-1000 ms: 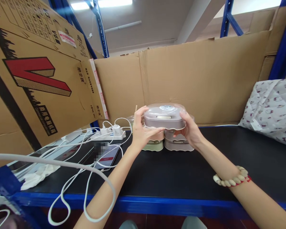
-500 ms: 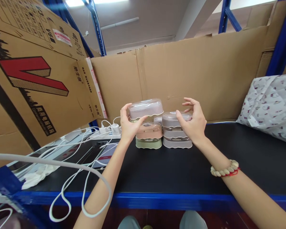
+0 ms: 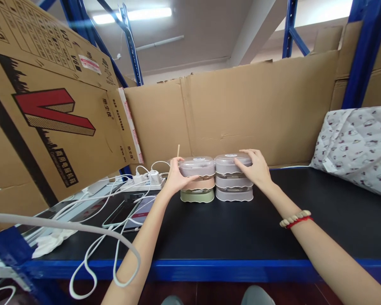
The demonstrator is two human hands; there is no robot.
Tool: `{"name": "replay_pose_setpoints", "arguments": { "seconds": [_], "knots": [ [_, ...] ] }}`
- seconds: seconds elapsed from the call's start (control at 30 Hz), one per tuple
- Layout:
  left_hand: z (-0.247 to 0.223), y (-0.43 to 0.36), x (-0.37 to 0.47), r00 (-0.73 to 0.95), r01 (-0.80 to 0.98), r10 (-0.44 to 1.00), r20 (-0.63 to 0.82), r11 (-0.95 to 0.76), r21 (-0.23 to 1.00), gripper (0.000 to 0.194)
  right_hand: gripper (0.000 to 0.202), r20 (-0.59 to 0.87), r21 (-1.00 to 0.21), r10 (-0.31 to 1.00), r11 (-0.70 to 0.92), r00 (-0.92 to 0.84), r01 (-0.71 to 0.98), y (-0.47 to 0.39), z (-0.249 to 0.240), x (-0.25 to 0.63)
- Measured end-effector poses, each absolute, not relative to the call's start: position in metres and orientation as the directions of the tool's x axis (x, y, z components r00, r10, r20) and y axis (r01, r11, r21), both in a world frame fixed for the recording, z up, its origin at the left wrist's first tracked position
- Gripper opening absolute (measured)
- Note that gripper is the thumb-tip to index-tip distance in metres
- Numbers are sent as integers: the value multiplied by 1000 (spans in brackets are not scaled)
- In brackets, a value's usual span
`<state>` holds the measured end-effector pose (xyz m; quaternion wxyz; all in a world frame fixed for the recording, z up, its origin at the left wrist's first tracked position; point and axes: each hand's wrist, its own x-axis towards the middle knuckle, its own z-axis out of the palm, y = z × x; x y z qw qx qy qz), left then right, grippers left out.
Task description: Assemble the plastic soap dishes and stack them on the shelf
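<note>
Two stacks of small oval lidded boxes stand side by side on a black shelf top (image 3: 206,237). On top of the left stack is a lilac box with a clear lid (image 3: 197,168), above a peach box (image 3: 200,183) and a green box (image 3: 197,196). My left hand (image 3: 178,180) is closed round the lilac box's left end, thumb across its front. The right stack holds a grey top box (image 3: 230,165), a grey middle box (image 3: 233,181) and a grey bottom box (image 3: 234,194). My right hand (image 3: 256,169) clasps the top one's right end; its far fingertips are partly hidden.
Phones (image 3: 122,210), white cables (image 3: 95,237) and a power strip (image 3: 142,183) lie on the left. A large carton (image 3: 57,140) leans there. Cardboard (image 3: 241,106) walls the back. A quilted patterned bag (image 3: 358,148) sits at right. The blue shelf edge (image 3: 209,269) runs in front.
My left hand has lowered the lilac box from a tilted position onto the peach box. The right hand has moved in against the grey top box. The camera view has shifted slightly.
</note>
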<state>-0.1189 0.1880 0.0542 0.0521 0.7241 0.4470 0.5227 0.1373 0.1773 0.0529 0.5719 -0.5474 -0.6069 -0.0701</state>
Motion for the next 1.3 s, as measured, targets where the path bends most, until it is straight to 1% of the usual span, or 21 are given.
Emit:
{"name": "replay_pose_setpoints", "arguments": {
  "seconds": [0.13,0.27,0.43,0.5,0.57,0.63,0.73,0.83,0.97,1.07,1.17,1.23,1.3],
  "knots": [
    [55,187,-117,82,606,716,693,-588,536,65,45,718,-584,650,369,249,723,174,54,137],
    [57,186,-116,26,617,721,693,-557,556,53,52,708,-615,650,378,274,692,172,56,136],
    [56,190,-118,-6,564,660,751,-618,547,43,61,718,-656,614,440,328,613,176,57,141],
    [56,191,-119,-26,561,619,785,-641,524,37,63,691,-699,623,446,368,559,179,57,146],
    [57,191,-119,-47,572,550,834,-669,474,29,67,652,-743,657,452,378,495,182,56,151],
    [58,188,-118,-56,585,467,882,-701,408,22,74,636,-754,702,478,320,451,186,54,157],
    [59,182,-112,-53,579,368,928,-746,329,16,82,627,-745,759,519,176,419,189,49,162],
    [59,176,-103,-18,554,313,950,-788,270,13,80,581,-766,810,511,79,389,188,48,163],
    [57,173,-97,-16,541,248,969,-812,216,10,74,563,-781,823,499,78,374,188,49,163],
    [56,174,-96,-94,556,225,970,-796,239,9,71,602,-763,792,533,102,367,189,48,164],
    [58,175,-98,-243,556,223,944,-766,324,10,72,641,-746,750,558,162,364,189,50,163],
    [62,174,-99,-357,495,241,902,-770,402,11,74,654,-748,716,566,244,346,186,55,160],
    [66,170,-98,-418,353,319,851,-806,475,14,77,666,-746,666,596,336,296,181,61,154]
  ]
}}
